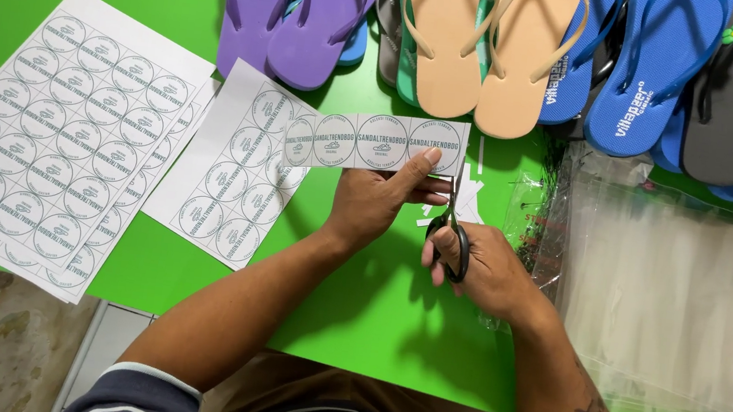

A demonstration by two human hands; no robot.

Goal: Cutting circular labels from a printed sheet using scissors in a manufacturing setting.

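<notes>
So the left hand (376, 203) is pinching a label strip (374, 142) running 9-to-3, while the right hand (489, 268) is gripping scissors (449, 230) at its 3 o'clock end.

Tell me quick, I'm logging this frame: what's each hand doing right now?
Left hand: closed, pinching a strip of round labels.
Right hand: closed around black-handled scissors at the strip's end.

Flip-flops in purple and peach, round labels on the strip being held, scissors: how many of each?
Purple flip-flops: 2
Peach flip-flops: 2
Round labels on the held strip: 4
Scissors: 1
Total: 9
</notes>
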